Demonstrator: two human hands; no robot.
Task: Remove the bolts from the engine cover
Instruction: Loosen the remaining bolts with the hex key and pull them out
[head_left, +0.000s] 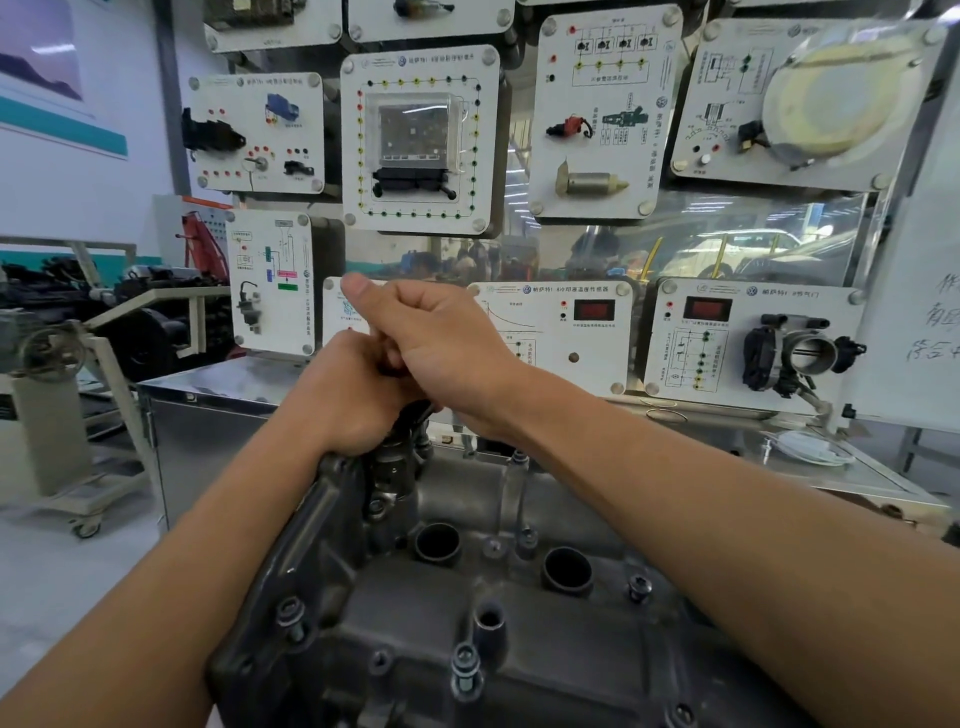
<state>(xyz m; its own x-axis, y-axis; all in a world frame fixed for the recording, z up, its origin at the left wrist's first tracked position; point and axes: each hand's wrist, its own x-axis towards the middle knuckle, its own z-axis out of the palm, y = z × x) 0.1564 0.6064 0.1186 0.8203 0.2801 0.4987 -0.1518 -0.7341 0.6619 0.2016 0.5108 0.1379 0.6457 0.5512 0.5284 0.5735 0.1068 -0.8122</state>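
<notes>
The engine cover (415, 613) lies low in the middle, dark and grimy, with both forearms stretched over it. Above its far left end the left hand (343, 400) and the right hand (447, 343) are bunched together, the fingers of both curled tight round a dark tool (414, 414). The right thumb sticks up, and the tool's tip is hidden. A bolt (291, 618) stands at the cover's near left edge, a second bolt (465, 665) at its near middle and a third bolt (639, 587) on its right side. Beyond the cover's far edge a steel tabletop (223, 384) runs below white display boards (421, 140).
</notes>
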